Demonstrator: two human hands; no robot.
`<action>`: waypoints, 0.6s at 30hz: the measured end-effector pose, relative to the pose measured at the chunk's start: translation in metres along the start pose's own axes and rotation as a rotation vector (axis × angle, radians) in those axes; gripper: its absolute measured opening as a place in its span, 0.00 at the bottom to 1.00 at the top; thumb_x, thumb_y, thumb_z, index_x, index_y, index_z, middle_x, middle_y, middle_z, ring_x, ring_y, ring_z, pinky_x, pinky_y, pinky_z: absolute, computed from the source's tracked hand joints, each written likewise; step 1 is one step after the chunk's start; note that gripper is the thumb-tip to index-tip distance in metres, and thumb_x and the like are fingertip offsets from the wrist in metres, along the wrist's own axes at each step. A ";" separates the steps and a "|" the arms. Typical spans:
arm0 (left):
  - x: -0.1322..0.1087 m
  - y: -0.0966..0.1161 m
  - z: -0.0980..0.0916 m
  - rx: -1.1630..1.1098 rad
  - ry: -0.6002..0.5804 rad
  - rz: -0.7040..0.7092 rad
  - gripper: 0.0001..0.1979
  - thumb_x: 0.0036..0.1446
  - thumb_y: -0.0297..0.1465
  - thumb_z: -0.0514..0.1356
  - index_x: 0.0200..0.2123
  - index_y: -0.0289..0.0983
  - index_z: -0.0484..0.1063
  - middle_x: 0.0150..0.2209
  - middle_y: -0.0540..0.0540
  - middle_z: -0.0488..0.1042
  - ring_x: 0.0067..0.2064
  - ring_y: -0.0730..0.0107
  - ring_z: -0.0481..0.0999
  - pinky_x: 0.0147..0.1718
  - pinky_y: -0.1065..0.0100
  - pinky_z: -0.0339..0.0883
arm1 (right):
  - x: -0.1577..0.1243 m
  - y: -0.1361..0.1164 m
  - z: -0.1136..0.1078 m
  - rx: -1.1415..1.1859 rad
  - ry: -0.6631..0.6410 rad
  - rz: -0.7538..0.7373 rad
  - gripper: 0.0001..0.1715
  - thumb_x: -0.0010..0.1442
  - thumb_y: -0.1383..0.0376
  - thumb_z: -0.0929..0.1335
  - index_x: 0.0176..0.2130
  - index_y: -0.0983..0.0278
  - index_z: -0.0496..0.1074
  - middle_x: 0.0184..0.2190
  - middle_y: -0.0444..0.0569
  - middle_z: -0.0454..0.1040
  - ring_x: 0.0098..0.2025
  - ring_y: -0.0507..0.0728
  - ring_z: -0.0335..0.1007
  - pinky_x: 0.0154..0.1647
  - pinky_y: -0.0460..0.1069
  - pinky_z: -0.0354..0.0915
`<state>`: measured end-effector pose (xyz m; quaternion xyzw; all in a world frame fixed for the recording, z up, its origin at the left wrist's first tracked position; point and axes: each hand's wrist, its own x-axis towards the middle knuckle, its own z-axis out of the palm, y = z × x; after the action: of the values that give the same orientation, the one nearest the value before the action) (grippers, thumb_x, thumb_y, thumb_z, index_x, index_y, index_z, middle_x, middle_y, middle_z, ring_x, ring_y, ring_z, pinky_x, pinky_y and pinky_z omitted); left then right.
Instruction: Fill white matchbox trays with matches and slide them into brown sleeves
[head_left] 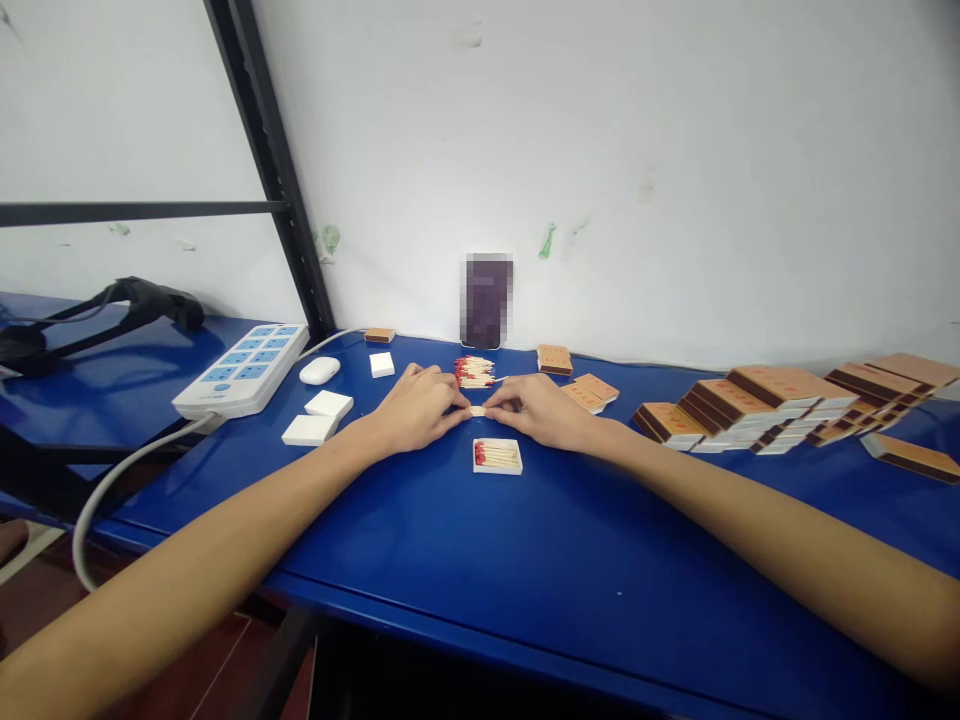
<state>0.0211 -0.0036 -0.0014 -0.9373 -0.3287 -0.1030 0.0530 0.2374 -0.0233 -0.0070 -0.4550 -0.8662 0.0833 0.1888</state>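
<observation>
My left hand and my right hand meet near the middle of the blue table, fingers closed. Between their fingertips lies a small pale bundle of matchsticks, pinched at both ends and mostly covered by the fingers. Just behind it is a loose pile of red-tipped matches. In front of my hands sits an open white matchbox tray with several matches lying in it, red heads to the left. By my right hand are orange matchboxes.
Stacked matchboxes fill the right side, with one box lying apart. At left are white trays, a white rounded case and a power strip with its cable. A pixelated phone-like object leans on the wall.
</observation>
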 end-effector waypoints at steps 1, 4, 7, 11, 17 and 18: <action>0.000 0.001 0.000 -0.011 0.001 0.000 0.16 0.66 0.38 0.49 0.43 0.41 0.76 0.41 0.44 0.74 0.43 0.61 0.69 0.42 0.59 0.54 | 0.000 -0.001 -0.001 0.031 -0.012 0.011 0.12 0.62 0.62 0.66 0.38 0.65 0.78 0.28 0.47 0.74 0.29 0.52 0.66 0.32 0.47 0.57; 0.000 0.004 0.000 -0.044 0.004 -0.017 0.15 0.65 0.37 0.49 0.40 0.40 0.74 0.39 0.45 0.73 0.42 0.61 0.70 0.41 0.60 0.55 | 0.001 -0.004 -0.003 0.116 -0.060 0.058 0.09 0.60 0.64 0.66 0.35 0.65 0.76 0.23 0.43 0.71 0.26 0.51 0.64 0.29 0.47 0.57; 0.000 0.007 0.002 -0.069 -0.013 -0.036 0.14 0.65 0.38 0.47 0.39 0.39 0.70 0.38 0.44 0.72 0.42 0.60 0.70 0.40 0.60 0.57 | 0.002 -0.006 -0.005 0.138 -0.105 0.085 0.08 0.59 0.65 0.65 0.35 0.64 0.74 0.22 0.42 0.69 0.24 0.51 0.63 0.28 0.46 0.56; 0.001 0.009 0.004 -0.061 -0.047 -0.030 0.13 0.65 0.39 0.46 0.38 0.38 0.66 0.38 0.44 0.72 0.41 0.60 0.70 0.39 0.60 0.59 | 0.001 -0.006 -0.008 0.097 -0.149 0.086 0.07 0.59 0.63 0.65 0.35 0.64 0.72 0.23 0.42 0.69 0.24 0.51 0.62 0.26 0.46 0.54; 0.002 0.011 0.000 -0.078 -0.110 0.022 0.14 0.67 0.38 0.43 0.37 0.38 0.63 0.38 0.44 0.73 0.37 0.62 0.71 0.36 0.61 0.60 | -0.001 -0.007 -0.011 0.091 -0.198 0.081 0.08 0.60 0.62 0.65 0.36 0.63 0.70 0.24 0.43 0.70 0.25 0.51 0.62 0.26 0.47 0.54; 0.002 0.011 -0.001 -0.076 -0.117 0.019 0.15 0.67 0.38 0.43 0.37 0.38 0.63 0.38 0.44 0.73 0.36 0.62 0.71 0.35 0.61 0.60 | -0.001 -0.007 -0.011 0.090 -0.201 0.077 0.08 0.60 0.62 0.65 0.36 0.63 0.70 0.24 0.43 0.70 0.25 0.52 0.62 0.26 0.47 0.54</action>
<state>0.0296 -0.0111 -0.0004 -0.9461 -0.3184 -0.0599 -0.0011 0.2371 -0.0285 0.0054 -0.4683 -0.8581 0.1746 0.1179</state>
